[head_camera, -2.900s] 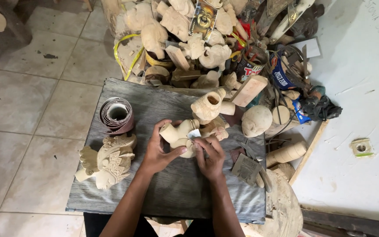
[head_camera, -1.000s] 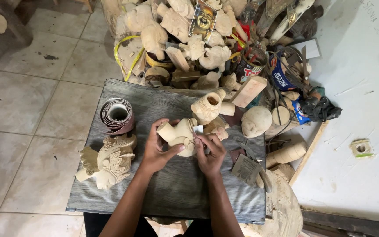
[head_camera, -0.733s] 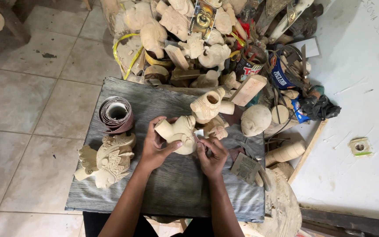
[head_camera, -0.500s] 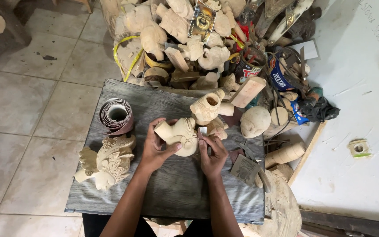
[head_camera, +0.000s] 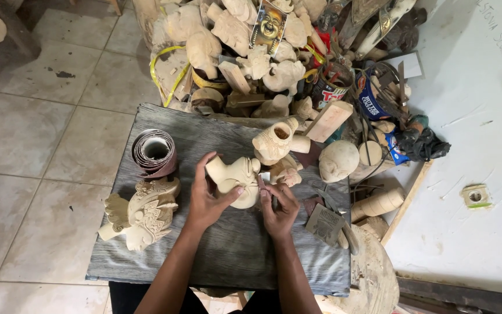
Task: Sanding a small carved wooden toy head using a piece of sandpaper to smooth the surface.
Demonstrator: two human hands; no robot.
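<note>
Grey wooden board on tiled floor beside piled carvings.

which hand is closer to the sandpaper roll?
Left. The left hand grips the pale wooden carving, just right of the sandpaper roll. The right hand sits farther right, beyond the carving.

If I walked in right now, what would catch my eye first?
Most likely the two hands at the middle of the grey board: the left hand grips a pale wooden carving while the right hand works at its edge. Behind them rises a heap of unfinished carvings, and a finely detailed carved head lies to the left beside a roll of sandpaper.
</note>
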